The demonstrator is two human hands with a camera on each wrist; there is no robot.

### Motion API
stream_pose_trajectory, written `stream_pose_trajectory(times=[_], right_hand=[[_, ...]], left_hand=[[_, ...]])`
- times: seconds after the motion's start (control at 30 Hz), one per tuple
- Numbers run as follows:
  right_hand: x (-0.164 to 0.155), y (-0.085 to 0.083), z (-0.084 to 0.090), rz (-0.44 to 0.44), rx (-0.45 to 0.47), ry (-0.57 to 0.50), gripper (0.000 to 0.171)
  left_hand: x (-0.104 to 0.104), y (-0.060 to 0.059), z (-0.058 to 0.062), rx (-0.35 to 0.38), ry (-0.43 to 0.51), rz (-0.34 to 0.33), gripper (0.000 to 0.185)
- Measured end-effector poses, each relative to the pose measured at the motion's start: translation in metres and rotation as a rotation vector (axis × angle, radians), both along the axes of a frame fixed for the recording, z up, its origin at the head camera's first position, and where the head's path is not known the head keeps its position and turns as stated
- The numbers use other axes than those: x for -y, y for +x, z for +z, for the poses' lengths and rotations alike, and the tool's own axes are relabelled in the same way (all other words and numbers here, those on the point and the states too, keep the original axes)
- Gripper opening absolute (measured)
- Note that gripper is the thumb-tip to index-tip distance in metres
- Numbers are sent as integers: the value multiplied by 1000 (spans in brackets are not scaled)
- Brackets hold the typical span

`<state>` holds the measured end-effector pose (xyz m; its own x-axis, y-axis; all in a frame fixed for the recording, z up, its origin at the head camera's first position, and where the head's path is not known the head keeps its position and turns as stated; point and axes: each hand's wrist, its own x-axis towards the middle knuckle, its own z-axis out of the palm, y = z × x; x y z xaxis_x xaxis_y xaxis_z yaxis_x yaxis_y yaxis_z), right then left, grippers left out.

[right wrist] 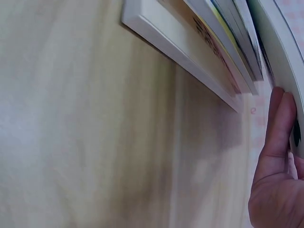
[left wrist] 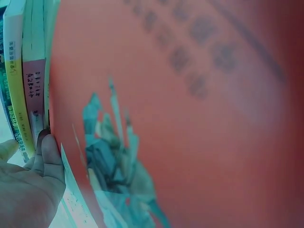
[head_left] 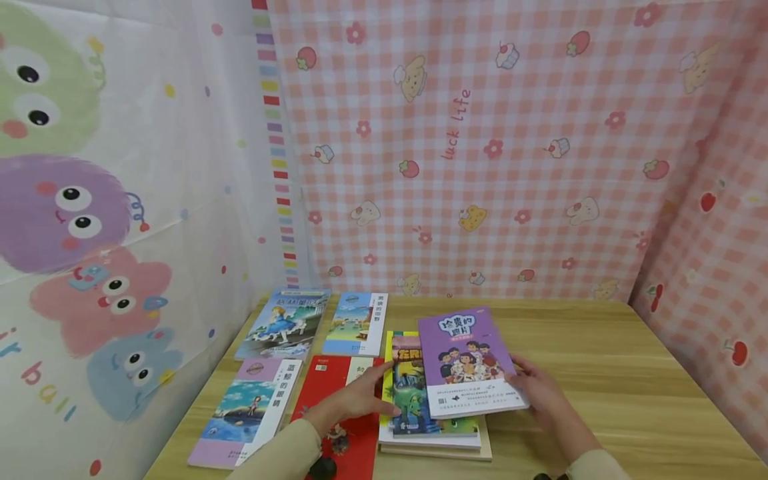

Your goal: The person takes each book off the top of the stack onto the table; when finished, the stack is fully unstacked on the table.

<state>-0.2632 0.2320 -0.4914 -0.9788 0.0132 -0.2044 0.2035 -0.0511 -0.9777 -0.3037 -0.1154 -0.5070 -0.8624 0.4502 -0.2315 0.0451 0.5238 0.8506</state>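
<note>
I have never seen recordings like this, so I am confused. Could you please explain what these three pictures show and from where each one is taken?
No machine here: a person works with bare hands, wearing three cameras. The wide picture is from the head. It shows a wooden table with books laid flat and a small stack. The right hand holds the purple book, tilted above the stack. The left hand rests on the red book, fingers touching the stack's side. The other two pictures are from the wrists, very close: the left shows the red cover, the right shows the table and book edges.
</note>
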Motion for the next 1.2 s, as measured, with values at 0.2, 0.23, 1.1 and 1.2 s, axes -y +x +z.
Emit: stream_pose_trajectory(times=[0.2,0.23,1.1,1.2], right_hand=[[-18,-10,9,-50,-14,-14,62],[-21,-11,11,-60,-17,-16,62],[-100,-66,-9,-79,37,-6,64],[-103,-70,-8,-107,32,25,66]], left_hand=[[0,-1,-1,13,38,-18,94],[0,-1,-2,17,45,-21,94],[1,-2,-1,33,-6,6,94],[1,-3,-2,32,1,2,94]])
